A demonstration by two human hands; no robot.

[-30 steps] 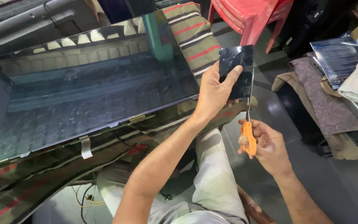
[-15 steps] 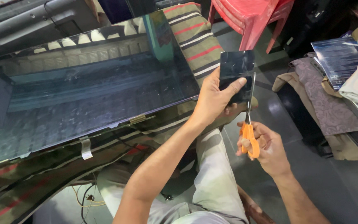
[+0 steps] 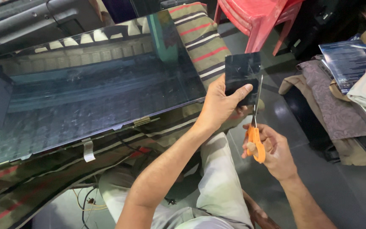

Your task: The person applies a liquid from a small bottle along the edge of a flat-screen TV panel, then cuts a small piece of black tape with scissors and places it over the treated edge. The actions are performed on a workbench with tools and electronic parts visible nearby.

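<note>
My left hand (image 3: 221, 106) holds a dark glossy rectangular sheet (image 3: 241, 72) upright, thumb across its lower front. My right hand (image 3: 274, 148) grips orange-handled scissors (image 3: 256, 142), their blades pointing up along the sheet's right edge. Both hands are above my lap, just right of a large dark reflective panel (image 3: 85, 97) lying flat.
A striped cloth (image 3: 202, 38) lies under the panel's far corner. A red plastic chair (image 3: 259, 17) stands behind. At the right a pile of cloths (image 3: 331, 106) and a shiny dark sheet (image 3: 348, 59) rest on the grey floor. Wires (image 3: 90, 199) hang below the panel.
The scissors have shifted slightly up along the sheet's right edge. My left hand has kept hold of the sheet with little movement.
</note>
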